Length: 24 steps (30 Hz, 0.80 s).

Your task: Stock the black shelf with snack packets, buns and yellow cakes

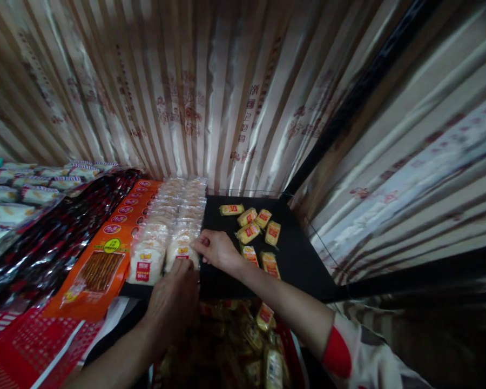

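Note:
Two rows of clear-wrapped rice crackers [149,243] stand side by side on a black shelf [222,275]. At the front of the right row, both hands meet around one rice cracker packet [182,243]. My left hand [177,292] has its fingers closed at the packet's lower edge, hiding that part. My right hand [218,249] pinches at its right edge, fingers curled in. Several small yellow-wrapped snacks [249,232] lie loose on the shelf to the right.
Left of the crackers lie an orange snack bag [105,265], dark shiny packets [65,232] and white packets [40,194]. Below, a basket of yellow packets [251,335] sits in shadow; a red basket [28,346] stands lower left. Printed curtains [210,97] and a dark pole [348,108] bound the shelf.

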### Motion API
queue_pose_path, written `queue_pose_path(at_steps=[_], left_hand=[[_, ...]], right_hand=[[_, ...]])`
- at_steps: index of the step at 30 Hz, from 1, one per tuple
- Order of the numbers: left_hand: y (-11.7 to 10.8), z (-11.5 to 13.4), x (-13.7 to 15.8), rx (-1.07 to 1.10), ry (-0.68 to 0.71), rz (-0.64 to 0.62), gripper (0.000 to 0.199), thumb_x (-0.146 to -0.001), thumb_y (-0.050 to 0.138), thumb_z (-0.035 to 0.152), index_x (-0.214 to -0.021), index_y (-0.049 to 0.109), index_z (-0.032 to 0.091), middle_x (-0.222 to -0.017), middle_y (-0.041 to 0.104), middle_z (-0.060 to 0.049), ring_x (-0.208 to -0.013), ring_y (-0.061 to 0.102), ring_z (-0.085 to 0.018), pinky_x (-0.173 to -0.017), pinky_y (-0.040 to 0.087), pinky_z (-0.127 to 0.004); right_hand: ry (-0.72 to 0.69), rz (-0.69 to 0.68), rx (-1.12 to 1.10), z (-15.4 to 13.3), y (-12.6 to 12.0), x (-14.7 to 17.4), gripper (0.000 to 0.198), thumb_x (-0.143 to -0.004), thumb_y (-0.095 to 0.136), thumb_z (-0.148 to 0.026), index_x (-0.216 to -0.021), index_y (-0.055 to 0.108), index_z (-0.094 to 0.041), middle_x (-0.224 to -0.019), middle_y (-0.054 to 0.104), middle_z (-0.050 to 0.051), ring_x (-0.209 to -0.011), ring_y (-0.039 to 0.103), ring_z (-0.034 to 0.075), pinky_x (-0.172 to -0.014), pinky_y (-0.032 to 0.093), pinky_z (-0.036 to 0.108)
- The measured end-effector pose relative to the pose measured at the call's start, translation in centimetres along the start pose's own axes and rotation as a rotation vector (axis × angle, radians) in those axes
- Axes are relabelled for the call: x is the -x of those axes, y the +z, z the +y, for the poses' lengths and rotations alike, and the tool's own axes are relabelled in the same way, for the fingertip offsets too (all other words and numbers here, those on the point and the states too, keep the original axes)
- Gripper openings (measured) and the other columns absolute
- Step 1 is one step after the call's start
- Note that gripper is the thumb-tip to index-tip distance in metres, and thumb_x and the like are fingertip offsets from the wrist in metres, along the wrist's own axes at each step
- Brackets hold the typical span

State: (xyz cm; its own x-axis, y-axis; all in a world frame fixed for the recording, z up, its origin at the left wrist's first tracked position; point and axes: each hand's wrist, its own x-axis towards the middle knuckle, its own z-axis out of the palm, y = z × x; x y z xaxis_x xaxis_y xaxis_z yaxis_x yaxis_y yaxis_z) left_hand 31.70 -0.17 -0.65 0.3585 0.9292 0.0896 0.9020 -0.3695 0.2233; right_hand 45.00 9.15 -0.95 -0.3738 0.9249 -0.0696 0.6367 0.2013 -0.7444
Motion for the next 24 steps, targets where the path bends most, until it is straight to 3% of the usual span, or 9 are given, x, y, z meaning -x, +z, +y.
queue_pose_path(at_steps=[2,4,7,9,11,13,15,19,24], left_hand=[[0.9,0.1,0.3,-0.004,-0.065,0.005,0.019,-0.083,0.041,0.012,-0.088,0.059,0.017,-0.096,0.056,-0.008,-0.093,0.052,-0.022,-0.077,0.05,-0.036],[1.4,-0.2,0.3,-0.021,-0.095,0.048,0.02,-0.084,0.041,0.011,-0.088,0.059,0.017,-0.095,0.056,-0.008,-0.094,0.052,-0.023,-0.075,0.05,-0.035],[2.0,-0.8,0.3,-0.067,-0.051,0.154,0.021,-0.084,0.041,0.009,-0.085,0.06,0.018,-0.094,0.057,-0.007,-0.092,0.052,-0.021,-0.077,0.05,-0.034],[2.8,-0.9,0.3,-0.114,-0.008,0.275,0.02,-0.083,0.043,0.007,-0.087,0.06,0.017,-0.098,0.057,-0.008,-0.096,0.052,-0.021,-0.083,0.049,-0.034],[3.7,-0.7,0.4,-0.175,0.009,0.448,0.019,-0.083,0.046,0.009,-0.094,0.061,0.015,-0.107,0.057,-0.01,-0.106,0.05,-0.024,-0.09,0.046,-0.038],[4.7,-0.4,0.3,-0.232,-0.02,0.602,0.025,-0.084,0.049,0.014,-0.107,0.058,0.013,-0.118,0.054,-0.013,-0.118,0.044,-0.029,-0.097,0.041,-0.044],[5.5,-0.1,0.1,-0.279,-0.08,0.65,0.036,-0.083,0.051,0.018,-0.119,0.053,0.012,-0.129,0.048,-0.016,-0.127,0.036,-0.033,-0.101,0.036,-0.049],[6.0,0.2,-0.2,-0.283,-0.169,0.625,0.049,-0.082,0.054,0.032,-0.128,0.048,0.016,-0.139,0.04,-0.018,-0.134,0.025,-0.036,-0.104,0.03,-0.053],[6.2,-0.1,-0.6,-0.221,-0.255,0.616,0.059,-0.078,0.059,0.041,-0.132,0.046,0.022,-0.144,0.035,-0.015,-0.137,0.02,-0.037,-0.106,0.026,-0.055]], right_hand=[[-0.021,-0.068,0.002,-0.1,-0.4,0.1,0.021,-0.083,0.054,-0.037,-0.072,0.056,-0.019,-0.057,0.058,-0.004,-0.049,0.057,0.01,-0.053,0.041,0.02],[-0.059,-0.03,0.072,-0.3,-1.0,0.3,0.021,-0.081,0.056,-0.04,-0.075,0.058,-0.019,-0.063,0.06,-0.002,-0.056,0.059,0.013,-0.058,0.045,0.024],[-0.169,0.265,0.152,-0.7,-1.5,0.2,0.027,-0.082,0.053,-0.042,-0.094,0.059,-0.019,-0.089,0.063,0.006,-0.086,0.06,0.02,-0.079,0.047,0.033],[-0.217,0.45,0.082,-0.8,-1.3,-0.4,0.038,-0.086,0.044,-0.042,-0.113,0.053,-0.017,-0.114,0.056,0.011,-0.11,0.051,0.022,-0.096,0.04,0.038],[-0.16,0.536,-0.057,-0.6,-0.7,-1.4,0.049,-0.089,0.035,-0.043,-0.126,0.044,-0.013,-0.132,0.044,0.015,-0.127,0.037,0.022,-0.107,0.029,0.04],[-0.046,0.526,-0.216,-0.2,0.1,-2.5,0.059,-0.09,0.029,-0.048,-0.135,0.035,-0.009,-0.143,0.032,0.016,-0.135,0.025,0.023,-0.112,0.02,0.041],[0.041,0.464,-0.367,0.1,0.9,-3.3,0.066,-0.09,0.025,-0.053,-0.14,0.026,-0.01,-0.149,0.024,0.014,-0.139,0.018,0.022,-0.114,0.014,0.041],[0.066,0.38,-0.579,0.4,2.2,-4.3,0.071,-0.089,0.02,-0.06,-0.144,0.021,-0.015,-0.151,0.021,0.007,-0.139,0.018,0.017,-0.115,0.013,0.034],[0.067,0.43,-0.738,2.1,3.3,-6.4,0.073,-0.086,0.022,-0.065,-0.142,0.028,-0.018,-0.149,0.028,0.004,-0.137,0.023,0.015,-0.114,0.018,0.032]])
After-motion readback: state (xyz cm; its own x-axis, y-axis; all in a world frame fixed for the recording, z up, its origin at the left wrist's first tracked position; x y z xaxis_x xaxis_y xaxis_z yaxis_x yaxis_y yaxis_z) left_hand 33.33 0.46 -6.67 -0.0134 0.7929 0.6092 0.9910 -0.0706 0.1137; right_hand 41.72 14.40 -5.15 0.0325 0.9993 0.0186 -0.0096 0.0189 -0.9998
